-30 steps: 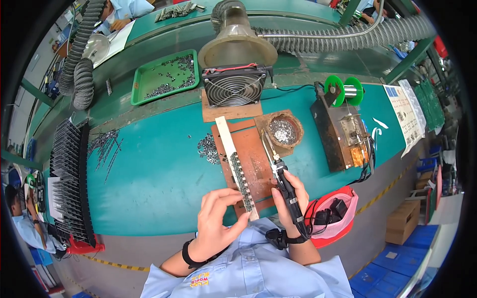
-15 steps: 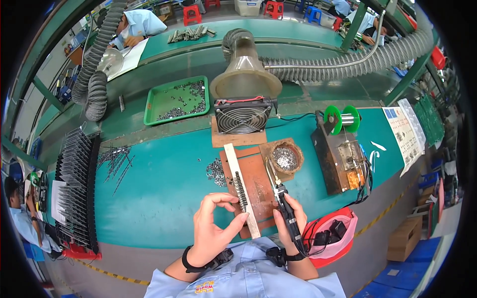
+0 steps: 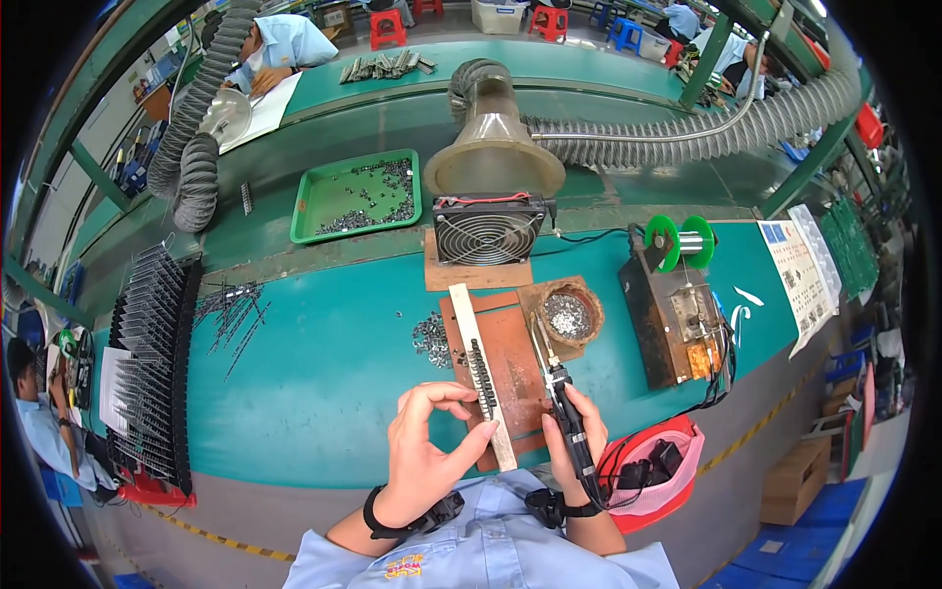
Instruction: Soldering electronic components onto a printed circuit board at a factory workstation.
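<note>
My left hand (image 3: 433, 429) is closed, thumb and fingertips pinching the lower end of a row of small black parts (image 3: 480, 371) along a pale wooden bar (image 3: 462, 310). The bar lies tilted over a reddish-brown board (image 3: 509, 355). In my right hand (image 3: 578, 432) is a soldering iron (image 3: 574, 424) with a black handle, gripped like a pen. Its thin metal tip points away from me, between the bar and a round brown pot (image 3: 593, 306) of silvery bits. A pile of loose small metal parts (image 3: 432, 340) lies left of the bar.
A fan (image 3: 488, 233) stands behind the board, below a fume hood (image 3: 496, 157). To the right is a metal box (image 3: 652, 329) with a green solder spool (image 3: 681, 243). A green tray (image 3: 356, 195) of parts and a rack of strips (image 3: 152, 344) are left.
The scene has shifted very slightly to the right in the picture. Both hands keep the same hold.
</note>
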